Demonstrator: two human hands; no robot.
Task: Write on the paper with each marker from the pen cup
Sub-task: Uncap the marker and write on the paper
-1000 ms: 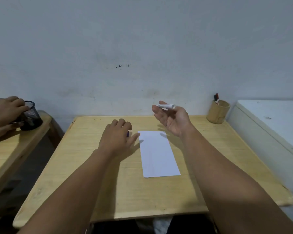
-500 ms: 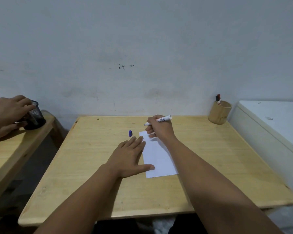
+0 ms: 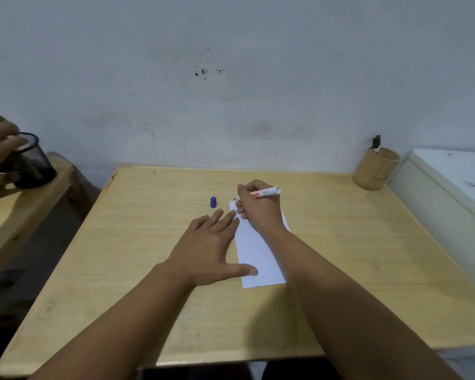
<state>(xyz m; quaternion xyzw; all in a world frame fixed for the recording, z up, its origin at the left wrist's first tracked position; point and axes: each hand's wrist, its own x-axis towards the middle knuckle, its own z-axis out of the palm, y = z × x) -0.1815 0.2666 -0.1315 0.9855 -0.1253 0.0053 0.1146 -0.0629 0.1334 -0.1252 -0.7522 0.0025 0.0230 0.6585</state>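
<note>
I have the marker [image 3: 261,193] pinched in my right hand [image 3: 258,212], fingers closed round the front of the barrel, tip down at the far left corner of the paper [image 3: 258,256]. My left hand [image 3: 211,250] lies open and flat, thumb on the sheet's left edge and the fingers beside it on the bench [image 3: 368,256], pinning it. The blue cap [image 3: 213,202] stands upright just beyond my left fingertips, clear of the paper.

I judge the marker light, stiff and smooth, so a grip near the tip suits it best. The paper is thin and likely to slide on the bare wood unless it is held flat.

The pen cup [image 3: 374,171] sits at the far right corner, well apart, with two dark marker ends showing above its rim; how many more are inside I cannot tell. My right hand hides the tip's contact, so I cannot see any ink. Someone else's hand at the left edge is blurred over a dark mesh cup.
</note>
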